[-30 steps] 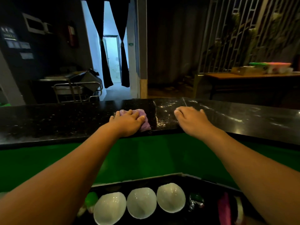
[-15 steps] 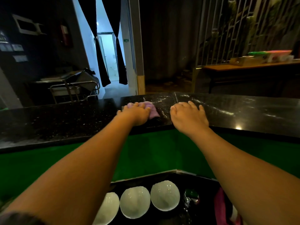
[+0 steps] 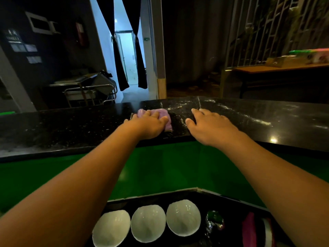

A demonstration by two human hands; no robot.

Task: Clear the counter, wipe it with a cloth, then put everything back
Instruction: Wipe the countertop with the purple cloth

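Note:
A bunched purple cloth (image 3: 164, 115) lies on the black speckled counter (image 3: 71, 125), near its front edge. My left hand (image 3: 147, 124) presses down on the cloth, with the fingers laid over its top and the thumb along its right side. About a hand's width to the right, my right hand (image 3: 209, 125) rests flat on the counter with the fingers spread. Pale streaks mark the counter around the seam (image 3: 199, 104) and to the right of it.
Below the counter's green front, a lower black shelf (image 3: 222, 196) holds three white bowls (image 3: 147, 222) in a row, a small glass (image 3: 214, 220) and something pink (image 3: 249, 229). Behind the counter are a metal trolley (image 3: 89, 90), a curtained doorway and a wooden table (image 3: 276, 69).
My left hand has pushed the cloth away from the counter's front edge and a little to the right, toward the seam. My right hand stays flat on the counter beside it.

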